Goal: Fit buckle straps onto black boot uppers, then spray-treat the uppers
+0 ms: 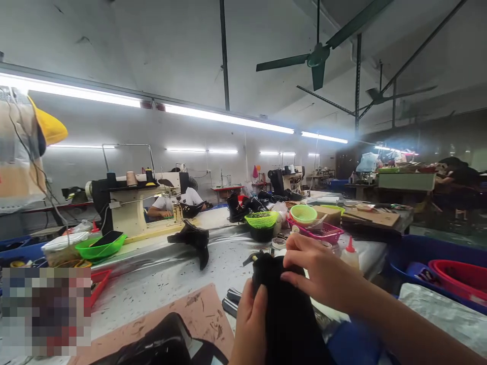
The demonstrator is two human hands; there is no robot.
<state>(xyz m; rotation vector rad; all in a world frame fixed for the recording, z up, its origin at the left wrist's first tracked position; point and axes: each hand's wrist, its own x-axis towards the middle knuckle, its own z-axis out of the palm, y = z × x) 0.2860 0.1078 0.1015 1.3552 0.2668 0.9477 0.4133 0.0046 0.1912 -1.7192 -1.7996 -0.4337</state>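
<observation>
While the black material (291, 314) runs lengthwise from near to far, the left hand (249, 314) clamps its left edge and the right hand (321, 274) pinches its far end.

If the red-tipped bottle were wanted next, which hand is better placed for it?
Probably the right hand: the bottle shows just beyond its wrist, while the left hand grasps the far-left side of the black material, farther away.
</observation>
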